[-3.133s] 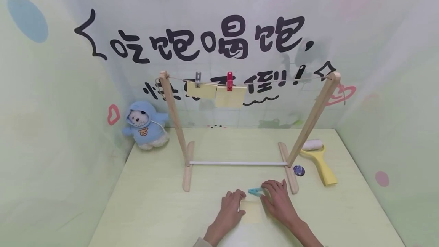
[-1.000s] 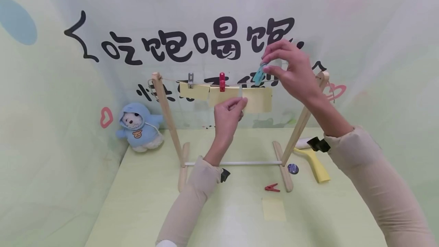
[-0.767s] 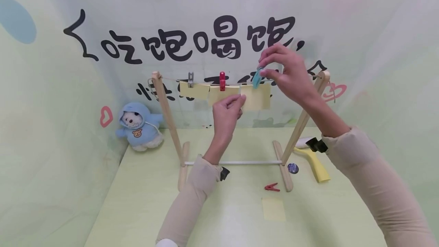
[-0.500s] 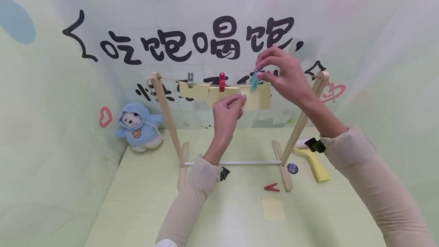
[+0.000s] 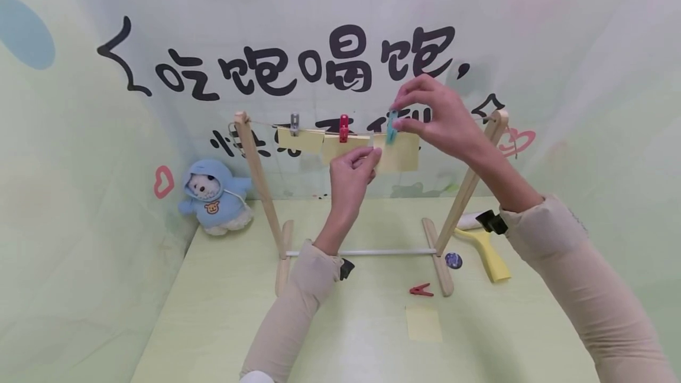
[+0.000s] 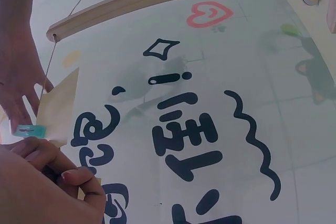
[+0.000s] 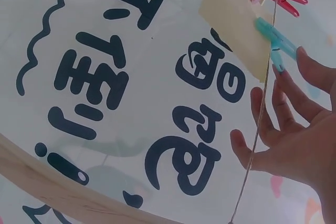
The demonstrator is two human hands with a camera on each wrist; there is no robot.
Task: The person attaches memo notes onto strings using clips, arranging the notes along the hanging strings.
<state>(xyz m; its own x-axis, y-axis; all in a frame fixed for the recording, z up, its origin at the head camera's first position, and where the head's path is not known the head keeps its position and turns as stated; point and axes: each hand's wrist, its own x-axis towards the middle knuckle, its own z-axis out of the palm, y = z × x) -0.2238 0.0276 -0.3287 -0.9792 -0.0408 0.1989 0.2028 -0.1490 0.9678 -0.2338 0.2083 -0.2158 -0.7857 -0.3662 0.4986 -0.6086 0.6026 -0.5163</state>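
My left hand [image 5: 350,179] pinches a pale yellow paper note [image 5: 401,155] by its left side, holding it up at the string [image 7: 247,187]. Between thumb and index finger, my right hand [image 5: 441,117] grips a light blue clothespin [image 5: 391,129] by its handle ends. The clothespin's jaws straddle the string and the note's top edge in the right wrist view, the note [image 7: 236,30] hanging below them. To the left, a grey clothespin [image 5: 295,125] and a red clothespin [image 5: 343,128] each hold a yellow note on the string.
The string spans a wooden frame with a white crossbar [image 5: 388,252]. On the table lie another red clothespin [image 5: 421,290], a yellow note [image 5: 424,324], a round dark badge [image 5: 454,260] and a yellow-handled lint roller [image 5: 492,259]. A blue-hooded plush toy [image 5: 215,197] sits back left.
Both hands have risen from the table to the string with the note and blue clothespin. Over the last second the clothespin has come down and left onto the note's top edge.
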